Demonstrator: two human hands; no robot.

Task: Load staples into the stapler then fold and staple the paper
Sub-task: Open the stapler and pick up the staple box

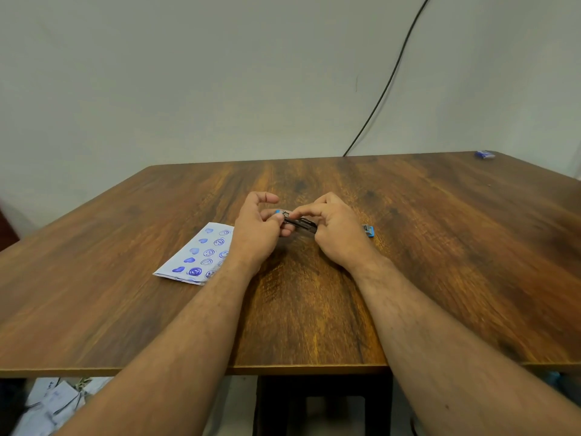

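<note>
Scattered papers (53,404) are lying on the floor at the lower left, under the near edge of the wooden bench (440,262). On the bench, left of centre, a folded paper (196,254) printed with blue hearts and round stamps is lying flat, its right edge slipping under the left wrist. The left hand (257,228) is hovering just above the bench, its thumb and lower fingers pinching the left end of the stapler (298,222), while its forefinger is curling free above. The stapler, a small dark metal thing with a blue tip showing at its left end, is sitting between the two hands, tilting down toward the right. The right hand (334,229) is closing around the stapler's right end, with the forefinger stretching out along its top; whether staples are in it is too small to tell. Just beside the right hand, a small blue and silver piece (368,231) is resting on the bench. A black cable (390,77) is hanging down the wall behind the bench. At the far right corner, a small blue box (484,154) is lying well apart from everything else.
</note>
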